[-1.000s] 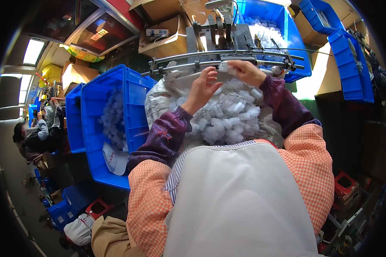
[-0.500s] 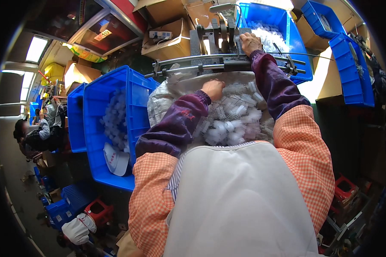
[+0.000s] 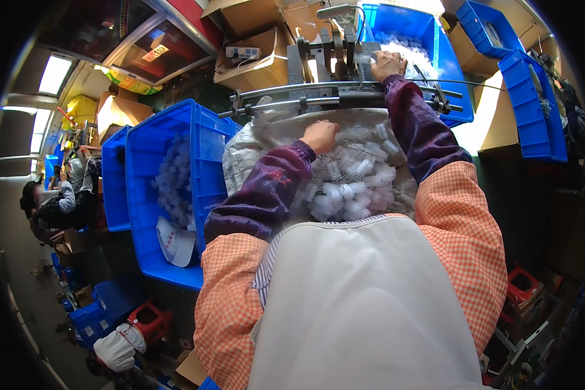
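Note:
My right hand is over the right end of a dark metal bench device, palm down with its fingers apart. Just left of its fingertips, a small translucent ribbed plastic piece lies on the device. My left hand is curled closed at the upper left of a pile of clear, comb-like plastic pieces. Whatever it may hold is hidden under the fingers. The pile rests on a greyish plastic sheet in front of me.
Metal rails cross between the pile and the device. A blue bin at left holds white pieces and a white cap. Another blue bin with white pieces stands at back right. A cardboard box sits behind left.
My right hand has shifted to the right, uncovering the small ribbed piece on the device. My left hand has moved only slightly to the left over the pile.

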Demonstrator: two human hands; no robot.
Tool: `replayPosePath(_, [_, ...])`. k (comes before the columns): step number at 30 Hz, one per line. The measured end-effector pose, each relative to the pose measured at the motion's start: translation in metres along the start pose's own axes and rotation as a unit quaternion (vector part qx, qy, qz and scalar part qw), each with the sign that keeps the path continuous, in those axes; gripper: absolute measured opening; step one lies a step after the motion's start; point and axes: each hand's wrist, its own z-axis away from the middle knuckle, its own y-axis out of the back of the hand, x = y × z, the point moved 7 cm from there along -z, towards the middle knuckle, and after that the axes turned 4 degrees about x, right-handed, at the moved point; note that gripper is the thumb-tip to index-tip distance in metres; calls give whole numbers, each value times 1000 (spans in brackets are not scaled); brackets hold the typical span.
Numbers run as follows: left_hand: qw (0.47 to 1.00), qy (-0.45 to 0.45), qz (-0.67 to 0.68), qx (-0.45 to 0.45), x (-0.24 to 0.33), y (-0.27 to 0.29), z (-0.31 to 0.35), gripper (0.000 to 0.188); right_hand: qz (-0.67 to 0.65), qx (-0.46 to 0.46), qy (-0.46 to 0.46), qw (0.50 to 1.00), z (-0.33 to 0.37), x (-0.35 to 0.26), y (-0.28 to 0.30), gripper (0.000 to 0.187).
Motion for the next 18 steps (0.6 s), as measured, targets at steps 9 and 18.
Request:
replayPosePath(9, [986, -92, 81, 117, 32, 42, 21, 27, -34, 52, 30, 998, 19, -16, -1, 30])
replayPosePath(18, [961, -110, 149, 206, 41, 64, 31, 29, -20, 98, 76, 992, 23, -71, -1, 26])
